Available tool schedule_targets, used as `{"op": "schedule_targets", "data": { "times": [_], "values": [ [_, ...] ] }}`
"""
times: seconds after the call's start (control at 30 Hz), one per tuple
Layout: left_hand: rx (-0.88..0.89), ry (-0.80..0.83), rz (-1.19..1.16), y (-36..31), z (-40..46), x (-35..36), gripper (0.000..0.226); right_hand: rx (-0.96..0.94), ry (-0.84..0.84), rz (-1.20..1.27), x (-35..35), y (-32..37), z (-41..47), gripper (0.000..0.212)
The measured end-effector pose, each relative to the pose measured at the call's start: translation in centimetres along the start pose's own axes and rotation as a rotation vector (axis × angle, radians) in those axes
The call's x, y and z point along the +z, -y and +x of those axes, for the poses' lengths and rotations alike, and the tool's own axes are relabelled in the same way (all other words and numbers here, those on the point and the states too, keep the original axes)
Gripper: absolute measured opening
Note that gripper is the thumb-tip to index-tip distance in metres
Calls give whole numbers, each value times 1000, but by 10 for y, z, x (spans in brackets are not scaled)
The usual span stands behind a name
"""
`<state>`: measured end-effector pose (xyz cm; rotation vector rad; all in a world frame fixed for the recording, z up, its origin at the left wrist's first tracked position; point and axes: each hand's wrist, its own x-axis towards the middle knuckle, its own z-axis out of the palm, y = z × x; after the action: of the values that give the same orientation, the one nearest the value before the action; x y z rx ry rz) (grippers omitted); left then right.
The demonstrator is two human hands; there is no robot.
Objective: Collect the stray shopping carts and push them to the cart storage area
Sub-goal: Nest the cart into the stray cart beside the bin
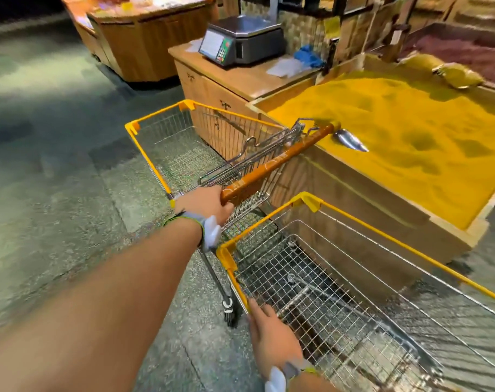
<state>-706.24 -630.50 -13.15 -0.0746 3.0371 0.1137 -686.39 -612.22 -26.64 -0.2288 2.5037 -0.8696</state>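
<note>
Nearest, the right hand [271, 332] rests on the yellow-trimmed rim of a wire-mesh shopping cart [353, 292]; whether its fingers close around the rim cannot be told. Ahead, the left hand [203, 202] is clenched around the orange handle bar [277, 165] of a second yellow-rimmed wire cart [184, 154], standing on the speckled floor [56, 193] beside a wooden bin of yellow grain [396, 131] and a bench [240, 77] carrying a grey weighing scale [240, 41].

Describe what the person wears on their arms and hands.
Both forearms are bare, with no sleeves or gloves. The left hand has a grey wristband edged in green, carrying a pale, rounded device. The right hand has a matching band and device.
</note>
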Motion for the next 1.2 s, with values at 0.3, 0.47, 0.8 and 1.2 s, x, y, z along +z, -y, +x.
{"op": "schedule_targets", "data": {
  "times": [0.3, 0.47, 0.8, 1.2],
  "values": [
    [90, 6, 3, 10, 4, -2, 62, -12, -38, -2, 14, 23, 58, 48],
    [116, -4, -50, 7, 1, -2, 65, -16, -22, -31, 4, 41, 88, 49],
    [116, -75, -11, 22, 7, 2, 63, -59, -13, -48, -1, 63, 146, 46],
    [136, -99, -37, 23, 7, 5, 59, -88, 33, -143, -25, 88, 193, 32]
  ]
}}
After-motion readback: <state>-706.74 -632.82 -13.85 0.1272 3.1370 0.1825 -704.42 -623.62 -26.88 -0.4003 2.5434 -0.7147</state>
